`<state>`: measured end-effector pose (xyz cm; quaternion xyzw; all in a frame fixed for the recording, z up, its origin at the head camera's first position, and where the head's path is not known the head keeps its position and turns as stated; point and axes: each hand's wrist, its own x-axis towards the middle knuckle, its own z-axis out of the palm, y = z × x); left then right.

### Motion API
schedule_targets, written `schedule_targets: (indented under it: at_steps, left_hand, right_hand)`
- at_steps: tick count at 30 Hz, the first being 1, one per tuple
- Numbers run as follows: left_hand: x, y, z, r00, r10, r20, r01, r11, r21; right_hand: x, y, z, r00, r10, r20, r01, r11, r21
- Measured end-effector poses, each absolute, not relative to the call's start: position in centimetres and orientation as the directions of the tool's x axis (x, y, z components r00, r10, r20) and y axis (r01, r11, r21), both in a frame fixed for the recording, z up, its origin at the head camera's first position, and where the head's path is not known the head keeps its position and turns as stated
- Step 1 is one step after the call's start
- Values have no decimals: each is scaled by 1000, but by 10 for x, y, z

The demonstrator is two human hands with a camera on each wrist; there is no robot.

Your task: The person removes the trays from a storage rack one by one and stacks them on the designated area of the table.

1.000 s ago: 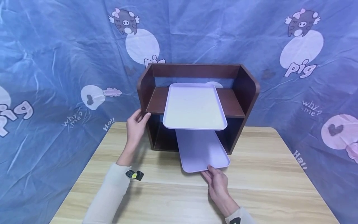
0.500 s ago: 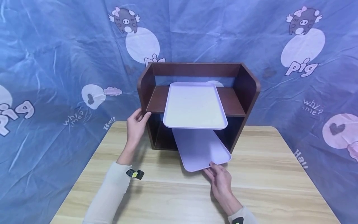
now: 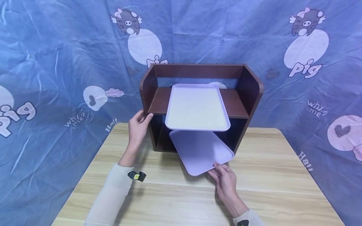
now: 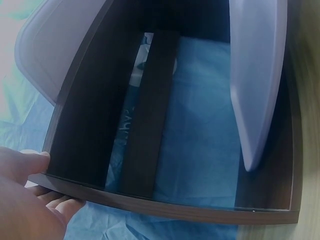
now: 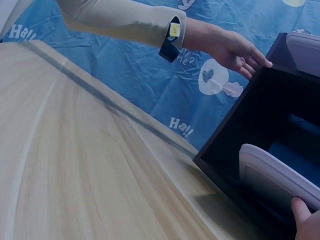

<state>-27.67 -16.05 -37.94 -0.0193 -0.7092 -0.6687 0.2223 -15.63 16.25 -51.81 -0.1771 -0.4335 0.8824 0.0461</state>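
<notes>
A dark brown two-tier shelf [image 3: 199, 71] stands on the table, and my left hand [image 3: 137, 127] grips its left side panel, thumb in front and fingers behind. A pale lilac tray [image 3: 198, 108] lies on the upper board, jutting out over the front. Below it, a second lilac tray [image 3: 204, 152] sticks out of the lower compartment at an angle, its rear partly hidden under the upper tray. My right hand [image 3: 227, 182] pinches this lower tray's front edge, thumb on top and fingers beneath. In the left wrist view, the lower tray [image 4: 260, 75] sits inside the compartment, apart from the left panel.
The light wooden table [image 3: 169, 201] extends in front of the shelf and to both sides. A blue patterned cloth [image 3: 70, 56] hangs behind and around it. The shelf's back is partly open, with cloth showing through.
The lower tray has turned, its rear swinging left and its front right corner shifting back. My right hand has moved slightly right with it. The left hand and upper tray stay put.
</notes>
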Motion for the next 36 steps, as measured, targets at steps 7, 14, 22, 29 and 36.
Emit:
schedule_targets:
  at_steps: [7,14,22,29,36]
  left_hand:
    - [-277,-161,-379,-904,-265,336,324,89,942]
    - [-277,-160,-379,-905,-266,333,322,88,943]
    - [-277,-161,-379,-905,-266,332,320,86,943]
    - [-278,-162,-380,-903,-262,341,331,83,940]
    - [-279,-163,-381,-901,-257,349,338,88,937]
  right_hand:
    - [-159,171,-515,-936,229,-267,78,-605,-792]
    - [-160,183,-511,-939,228,-258,83,-578,-812]
    - [-161,197,-506,-958,213,-194,48,-546,-837]
    - [-160,208,-501,-967,195,-166,45,-507,-861]
    - [-160,218,-498,-973,166,-161,60,-491,-869]
